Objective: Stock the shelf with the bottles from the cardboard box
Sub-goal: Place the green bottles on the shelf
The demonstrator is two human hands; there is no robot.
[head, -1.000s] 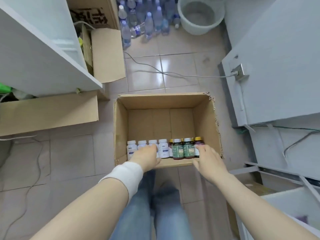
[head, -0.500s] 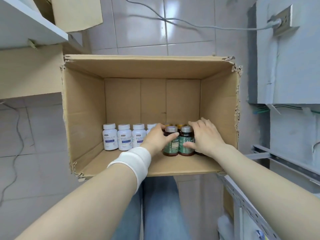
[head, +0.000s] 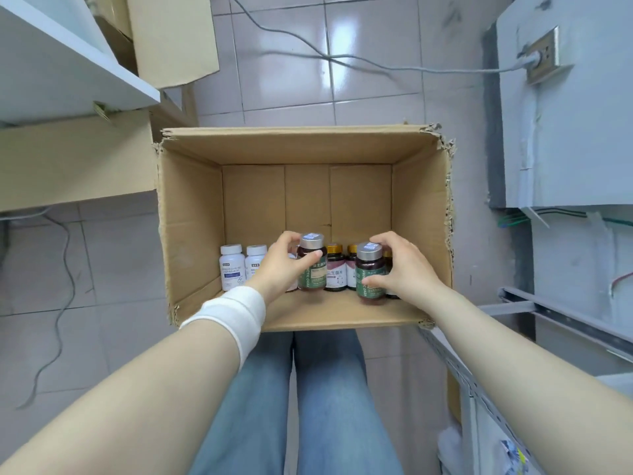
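Note:
An open cardboard box [head: 191,214] stands on the floor in front of my knees. Along its near wall stand white bottles [head: 232,267] at the left and dark gold-capped bottles [head: 335,269] in the middle. My left hand [head: 279,265], with a white wristband, grips a green-labelled, silver-capped bottle [head: 311,265] and holds it slightly raised. My right hand [head: 400,269] grips a second green-labelled bottle [head: 369,272] the same way. A white shelf [head: 68,63] juts in at the upper left.
A grey cable [head: 342,56] runs across the tiled floor to a socket [head: 543,54] on the grey cabinet at the right. More cardboard boxes [head: 171,36] stand under the shelf at the left. A metal rail [head: 565,313] lies at the right.
Both hands reached into the box, closed on the two green-labelled bottles and lifted them apart from the row. The view has shifted closer over the box.

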